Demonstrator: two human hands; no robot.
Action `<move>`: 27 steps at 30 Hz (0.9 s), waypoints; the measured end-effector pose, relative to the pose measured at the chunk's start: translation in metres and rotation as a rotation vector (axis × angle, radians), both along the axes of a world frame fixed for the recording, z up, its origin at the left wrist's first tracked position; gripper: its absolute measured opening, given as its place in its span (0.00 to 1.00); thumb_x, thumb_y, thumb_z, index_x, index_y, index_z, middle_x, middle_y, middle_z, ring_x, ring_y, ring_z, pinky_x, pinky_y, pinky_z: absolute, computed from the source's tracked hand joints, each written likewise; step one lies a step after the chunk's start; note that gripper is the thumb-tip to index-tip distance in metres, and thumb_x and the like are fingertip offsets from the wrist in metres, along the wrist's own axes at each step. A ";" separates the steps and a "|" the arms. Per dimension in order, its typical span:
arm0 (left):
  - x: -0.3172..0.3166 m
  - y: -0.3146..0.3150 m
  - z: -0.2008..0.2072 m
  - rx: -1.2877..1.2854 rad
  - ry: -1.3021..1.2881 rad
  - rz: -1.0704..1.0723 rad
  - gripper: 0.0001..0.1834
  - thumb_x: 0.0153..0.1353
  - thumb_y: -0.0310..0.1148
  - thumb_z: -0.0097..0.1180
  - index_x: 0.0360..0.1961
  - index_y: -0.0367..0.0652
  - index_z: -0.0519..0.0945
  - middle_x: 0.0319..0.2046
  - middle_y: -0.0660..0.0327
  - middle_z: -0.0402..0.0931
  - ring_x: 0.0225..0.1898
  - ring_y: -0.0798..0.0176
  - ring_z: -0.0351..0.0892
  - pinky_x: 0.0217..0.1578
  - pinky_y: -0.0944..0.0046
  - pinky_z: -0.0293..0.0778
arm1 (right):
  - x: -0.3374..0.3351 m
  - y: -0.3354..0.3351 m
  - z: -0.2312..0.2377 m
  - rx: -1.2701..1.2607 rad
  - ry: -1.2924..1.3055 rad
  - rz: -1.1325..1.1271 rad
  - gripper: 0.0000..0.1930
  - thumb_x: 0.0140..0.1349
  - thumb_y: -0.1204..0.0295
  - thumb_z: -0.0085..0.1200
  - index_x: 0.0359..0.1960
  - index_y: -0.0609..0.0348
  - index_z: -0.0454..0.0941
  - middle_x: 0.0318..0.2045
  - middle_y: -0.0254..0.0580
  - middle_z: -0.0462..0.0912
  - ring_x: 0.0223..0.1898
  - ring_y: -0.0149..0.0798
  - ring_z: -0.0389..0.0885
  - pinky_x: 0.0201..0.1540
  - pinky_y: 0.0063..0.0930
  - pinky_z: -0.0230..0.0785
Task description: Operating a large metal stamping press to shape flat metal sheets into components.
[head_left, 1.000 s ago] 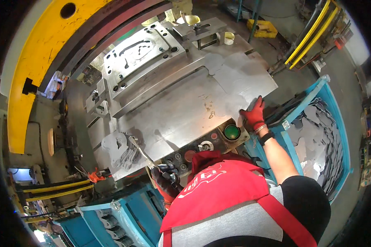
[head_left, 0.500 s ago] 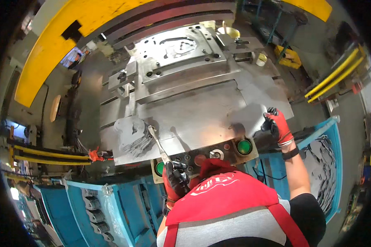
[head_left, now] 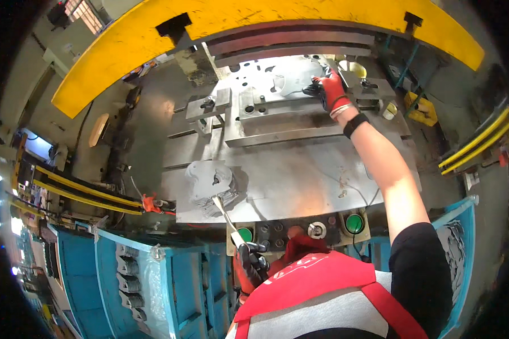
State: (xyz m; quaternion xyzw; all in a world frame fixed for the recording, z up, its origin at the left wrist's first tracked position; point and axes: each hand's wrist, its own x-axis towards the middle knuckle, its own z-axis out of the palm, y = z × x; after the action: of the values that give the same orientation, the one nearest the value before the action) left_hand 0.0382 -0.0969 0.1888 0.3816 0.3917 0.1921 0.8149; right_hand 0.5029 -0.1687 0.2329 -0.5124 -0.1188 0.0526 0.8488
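My right hand (head_left: 329,90), in a red and black glove, reaches over the steel die (head_left: 249,116) in the press. Its fingers are closed on the near right edge of a flat grey sheet-metal piece (head_left: 300,77), which lies over the die's bright upper face. My left hand (head_left: 250,266), gloved alike, is wrapped round a long, slim metal tool (head_left: 227,219). The tool's flat tip touches or overlaps the near edge of a stack of cut grey metal plates (head_left: 208,179) on the left of the press bed; which, I cannot tell.
The yellow press beam (head_left: 322,16) arches overhead beyond the die. A control panel (head_left: 280,231) with green buttons runs along the bed's front edge. Blue bins (head_left: 178,282) holding metal pieces stand at the near left and right. Yellow guard bars (head_left: 478,141) flank both sides.
My right hand has carried the sheet-metal piece from the bed's right front, forward and left onto the die. My left hand keeps the tool. The whole view has shifted.
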 end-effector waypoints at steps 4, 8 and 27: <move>-0.013 0.005 -0.010 -0.001 -0.019 0.080 0.20 0.61 0.51 0.44 0.28 0.44 0.69 0.23 0.59 0.72 0.10 0.73 0.58 0.10 0.71 0.57 | 0.040 0.028 -0.020 -0.426 -0.256 -0.230 0.24 0.43 0.79 0.52 0.47 0.65 0.68 0.35 0.47 0.78 0.37 0.39 0.78 0.41 0.29 0.70; -0.018 0.009 -0.007 -0.014 -0.089 0.099 0.19 0.60 0.52 0.45 0.27 0.45 0.69 0.22 0.59 0.72 0.09 0.74 0.57 0.09 0.73 0.55 | 0.058 0.040 -0.027 -0.779 -0.265 -0.301 0.24 0.43 0.76 0.55 0.46 0.66 0.69 0.37 0.50 0.79 0.39 0.42 0.78 0.43 0.30 0.68; -0.052 0.065 -0.069 0.397 0.160 0.407 0.23 0.61 0.44 0.46 0.49 0.38 0.64 0.35 0.59 0.71 0.19 0.71 0.67 0.17 0.70 0.66 | -0.145 -0.064 -0.016 -0.753 -0.790 -0.327 0.15 0.47 0.77 0.57 0.40 0.56 0.77 0.37 0.45 0.74 0.43 0.46 0.72 0.46 0.32 0.65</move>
State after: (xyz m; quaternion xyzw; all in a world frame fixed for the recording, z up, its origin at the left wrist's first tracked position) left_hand -0.0139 -0.0320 0.1199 0.4611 0.4780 0.3936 0.6356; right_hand 0.3580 -0.2325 0.2173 -0.7723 -0.3191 -0.2365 0.4958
